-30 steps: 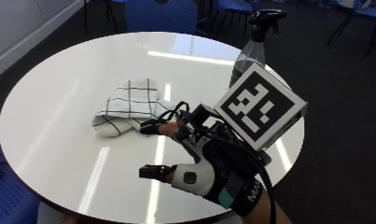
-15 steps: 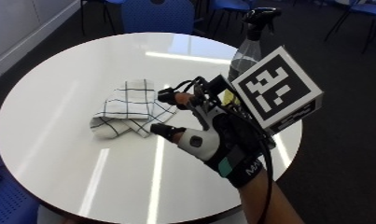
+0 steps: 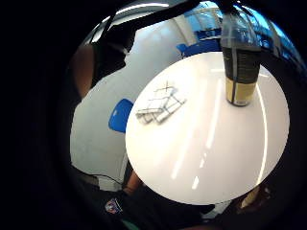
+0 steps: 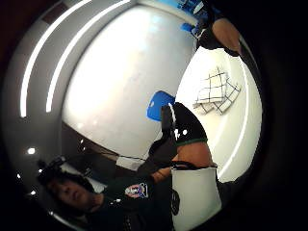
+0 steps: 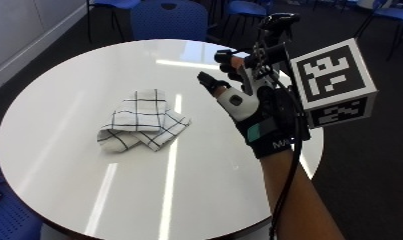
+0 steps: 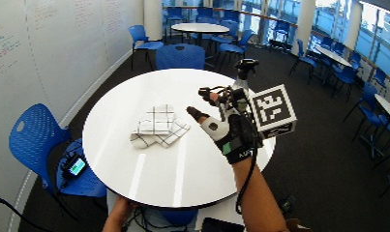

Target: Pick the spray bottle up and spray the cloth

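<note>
A white cloth with a dark check (image 5: 142,120) lies crumpled left of the middle of the round white table (image 5: 61,95). The spray bottle (image 5: 275,25) stands at the table's far right edge; only its black trigger head shows above my hand. The little finger side palm view shows the bottle's dark body and yellow label (image 3: 241,62) upright on the table, with the cloth (image 3: 158,104) farther off. My gloved right hand (image 5: 244,100) hovers above the table just in front of the bottle. Its fingers are spread and loosely bent, and it holds nothing.
Blue chairs (image 5: 168,17) stand behind the table, and another blue chair (image 6: 33,145) is at its left side. Bare tabletop lies between the cloth and the bottle. The table's right edge (image 5: 317,145) is close under my wrist.
My hand has lifted from beside the cloth and moved away to the right, toward the bottle. The cloth and the bottle have stayed in place.
</note>
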`<control>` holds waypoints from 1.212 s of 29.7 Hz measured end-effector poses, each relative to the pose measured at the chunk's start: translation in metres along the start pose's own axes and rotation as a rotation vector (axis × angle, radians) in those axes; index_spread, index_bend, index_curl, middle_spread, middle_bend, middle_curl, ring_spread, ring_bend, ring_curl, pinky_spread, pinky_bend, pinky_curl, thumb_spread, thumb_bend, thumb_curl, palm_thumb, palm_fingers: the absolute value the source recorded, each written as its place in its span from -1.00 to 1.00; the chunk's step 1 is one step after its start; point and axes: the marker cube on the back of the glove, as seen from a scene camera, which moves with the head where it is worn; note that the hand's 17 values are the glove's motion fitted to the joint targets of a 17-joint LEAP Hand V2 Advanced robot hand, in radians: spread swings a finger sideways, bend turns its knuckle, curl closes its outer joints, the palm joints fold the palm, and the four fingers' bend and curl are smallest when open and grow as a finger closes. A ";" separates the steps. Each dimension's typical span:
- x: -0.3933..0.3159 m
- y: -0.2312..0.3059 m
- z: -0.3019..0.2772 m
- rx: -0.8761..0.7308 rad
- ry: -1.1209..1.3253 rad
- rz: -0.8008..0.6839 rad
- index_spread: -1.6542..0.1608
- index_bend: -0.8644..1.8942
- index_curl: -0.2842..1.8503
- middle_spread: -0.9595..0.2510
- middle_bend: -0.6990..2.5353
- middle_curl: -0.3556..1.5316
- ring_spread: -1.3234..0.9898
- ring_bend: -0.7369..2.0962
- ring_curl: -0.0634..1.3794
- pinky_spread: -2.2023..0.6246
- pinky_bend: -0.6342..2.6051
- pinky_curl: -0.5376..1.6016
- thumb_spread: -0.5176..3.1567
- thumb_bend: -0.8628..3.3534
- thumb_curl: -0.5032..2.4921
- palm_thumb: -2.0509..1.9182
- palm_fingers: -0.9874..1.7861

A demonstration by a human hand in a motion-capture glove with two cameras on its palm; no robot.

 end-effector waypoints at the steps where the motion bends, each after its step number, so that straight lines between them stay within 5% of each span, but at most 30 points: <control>1: 0.003 -0.003 -0.003 0.020 0.005 0.012 0.44 -0.26 -0.43 0.53 -0.44 -0.26 0.10 -0.26 -0.47 0.70 -0.51 -0.24 -0.13 -0.58 -0.42 0.40 0.30; 19: 0.063 -0.063 -0.051 0.355 0.121 0.253 0.44 -0.26 -0.43 0.52 -0.43 -0.23 0.10 -0.27 -0.44 0.69 -0.51 -0.25 -0.13 -0.60 -0.39 0.43 0.29; 36: 0.108 -0.075 -0.057 0.358 0.099 0.439 0.48 -0.26 -0.43 0.54 -0.47 -0.24 0.10 -0.26 -0.42 0.68 -0.49 -0.22 -0.14 -0.60 -0.37 0.44 0.25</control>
